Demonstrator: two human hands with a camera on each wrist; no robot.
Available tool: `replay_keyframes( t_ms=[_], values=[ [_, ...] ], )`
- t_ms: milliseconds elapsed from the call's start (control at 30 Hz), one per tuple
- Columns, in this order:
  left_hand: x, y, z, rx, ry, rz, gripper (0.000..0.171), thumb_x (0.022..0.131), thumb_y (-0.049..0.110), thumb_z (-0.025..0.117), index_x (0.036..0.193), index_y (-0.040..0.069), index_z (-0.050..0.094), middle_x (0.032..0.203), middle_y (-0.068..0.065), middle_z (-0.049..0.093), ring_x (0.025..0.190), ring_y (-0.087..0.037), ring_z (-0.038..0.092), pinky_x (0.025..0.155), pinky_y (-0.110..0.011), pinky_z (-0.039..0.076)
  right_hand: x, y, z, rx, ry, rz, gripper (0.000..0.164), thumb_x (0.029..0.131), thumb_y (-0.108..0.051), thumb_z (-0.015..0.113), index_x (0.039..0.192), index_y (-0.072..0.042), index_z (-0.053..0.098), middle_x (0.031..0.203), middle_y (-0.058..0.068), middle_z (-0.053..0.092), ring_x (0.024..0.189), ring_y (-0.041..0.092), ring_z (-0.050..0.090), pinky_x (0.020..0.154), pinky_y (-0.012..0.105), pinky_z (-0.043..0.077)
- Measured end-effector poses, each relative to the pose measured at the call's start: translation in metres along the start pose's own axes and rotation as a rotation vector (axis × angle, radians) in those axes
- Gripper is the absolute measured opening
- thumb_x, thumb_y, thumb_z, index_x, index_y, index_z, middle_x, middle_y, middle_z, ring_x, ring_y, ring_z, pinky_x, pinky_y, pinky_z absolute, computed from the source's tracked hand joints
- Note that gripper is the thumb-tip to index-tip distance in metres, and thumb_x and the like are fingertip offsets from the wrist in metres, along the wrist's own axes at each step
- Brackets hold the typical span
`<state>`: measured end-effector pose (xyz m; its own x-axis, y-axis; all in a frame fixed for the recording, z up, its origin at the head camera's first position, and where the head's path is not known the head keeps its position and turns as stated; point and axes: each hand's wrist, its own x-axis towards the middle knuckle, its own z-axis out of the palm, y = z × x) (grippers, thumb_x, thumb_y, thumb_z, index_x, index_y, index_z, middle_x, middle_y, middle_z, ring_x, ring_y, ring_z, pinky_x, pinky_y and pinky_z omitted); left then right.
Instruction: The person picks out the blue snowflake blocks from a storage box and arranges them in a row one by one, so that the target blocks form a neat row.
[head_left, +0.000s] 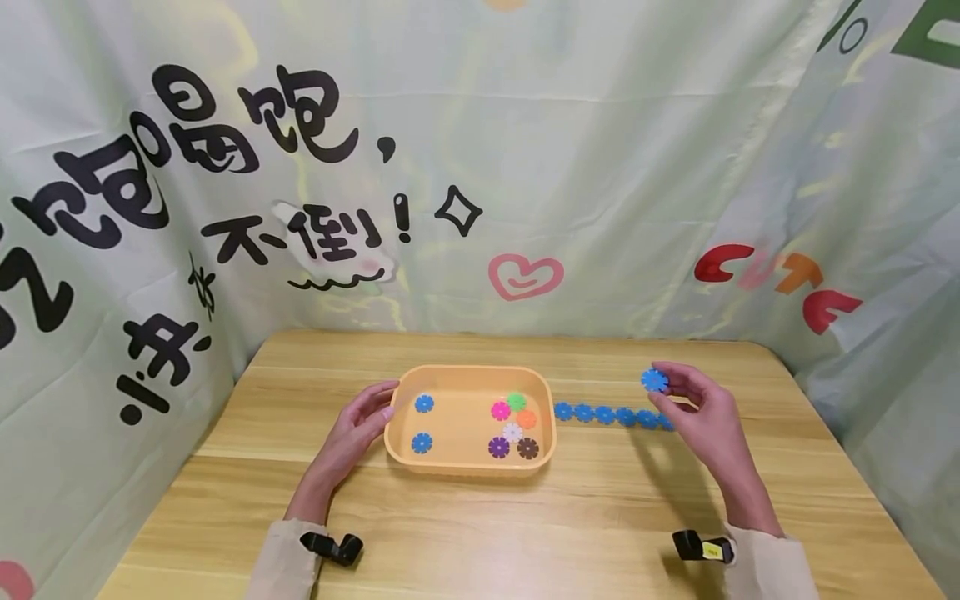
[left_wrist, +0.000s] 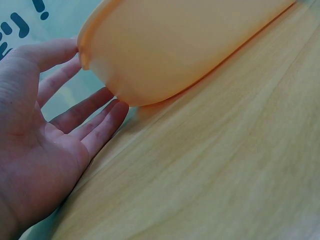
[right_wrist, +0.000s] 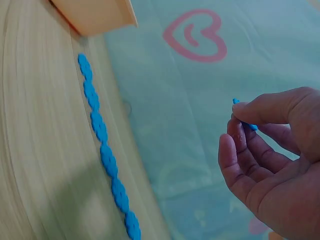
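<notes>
My right hand (head_left: 701, 408) pinches a blue snowflake disc (head_left: 654, 380) between thumb and fingers, held above the table. In the right wrist view only the thin edge of that disc (right_wrist: 253, 127) shows. Below lies a straight row of several blue snowflake discs (head_left: 604, 414), running from the tray's right side toward the right hand, which hides its end. My left hand (head_left: 358, 425) holds the left end of an orange tray (head_left: 450, 468), thumb at the rim and other fingertips against the outer wall (left_wrist: 150, 60).
Inside the tray, two blue discs (head_left: 423, 403) lie at the left. Pink (head_left: 500, 410), green (head_left: 516, 402), orange (head_left: 527, 419), white (head_left: 512, 432), purple (head_left: 498, 447) and brown (head_left: 528, 448) discs cluster at the right. A printed curtain (head_left: 600, 167) hangs behind the wooden table (head_left: 480, 533).
</notes>
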<state>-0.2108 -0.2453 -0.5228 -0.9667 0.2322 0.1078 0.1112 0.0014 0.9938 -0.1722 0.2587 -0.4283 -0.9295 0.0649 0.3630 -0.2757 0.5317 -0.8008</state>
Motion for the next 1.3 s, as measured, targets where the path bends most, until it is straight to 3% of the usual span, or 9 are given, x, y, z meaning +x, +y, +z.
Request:
replay_keyframes(
  t_ms=[333, 633, 867, 1033, 1300],
  values=[
    [0.0, 0.001, 0.0, -0.005, -0.002, -0.002, 0.046, 0.103, 0.019, 0.061, 0.148, 0.012, 0.05, 0.148, -0.019, 0.048, 0.131, -0.039, 0.051, 0.098, -0.037, 0.053, -0.003, 0.024, -0.022, -0.024, 0.039, 0.077, 0.044, 0.095, -0.011, 0.072, 0.136, 0.002, 0.06, 0.11, 0.002, 0.064, 0.093, -0.001, 0.057, 0.076, 0.006, 0.049],
    [0.001, 0.002, 0.001, 0.0, -0.004, -0.005, 0.047, 0.103, 0.02, 0.061, 0.148, 0.013, 0.05, 0.148, -0.019, 0.048, 0.131, -0.039, 0.051, 0.098, -0.037, 0.053, -0.006, 0.041, -0.039, -0.015, 0.076, 0.14, 0.046, 0.097, -0.015, 0.071, 0.137, 0.003, 0.058, 0.108, 0.0, 0.062, 0.092, 0.003, 0.055, 0.076, 0.005, 0.047],
    [0.001, 0.0, 0.0, -0.001, -0.001, -0.005, 0.047, 0.103, 0.02, 0.061, 0.148, 0.012, 0.05, 0.148, -0.019, 0.048, 0.131, -0.038, 0.051, 0.098, -0.036, 0.052, -0.01, 0.057, -0.048, -0.03, 0.077, 0.215, 0.049, 0.097, -0.02, 0.071, 0.139, 0.002, 0.057, 0.107, -0.011, 0.061, 0.093, -0.002, 0.055, 0.074, 0.006, 0.047],
    [0.0, 0.001, 0.001, -0.002, -0.001, -0.01, 0.047, 0.103, 0.021, 0.061, 0.148, 0.012, 0.05, 0.148, -0.018, 0.047, 0.132, -0.038, 0.05, 0.098, -0.036, 0.052, -0.012, 0.068, -0.051, -0.035, 0.066, 0.297, 0.052, 0.097, -0.026, 0.072, 0.14, 0.0, 0.056, 0.109, -0.007, 0.06, 0.093, 0.0, 0.054, 0.073, 0.008, 0.047],
    [0.0, 0.002, 0.001, 0.006, -0.002, -0.012, 0.047, 0.103, 0.021, 0.061, 0.148, 0.013, 0.049, 0.149, -0.017, 0.047, 0.133, -0.038, 0.049, 0.099, -0.035, 0.052, -0.016, 0.084, -0.052, -0.092, 0.048, 0.294, 0.05, 0.097, -0.02, 0.072, 0.136, 0.006, 0.057, 0.107, 0.002, 0.062, 0.086, -0.004, 0.054, 0.069, 0.012, 0.053]
  ],
)
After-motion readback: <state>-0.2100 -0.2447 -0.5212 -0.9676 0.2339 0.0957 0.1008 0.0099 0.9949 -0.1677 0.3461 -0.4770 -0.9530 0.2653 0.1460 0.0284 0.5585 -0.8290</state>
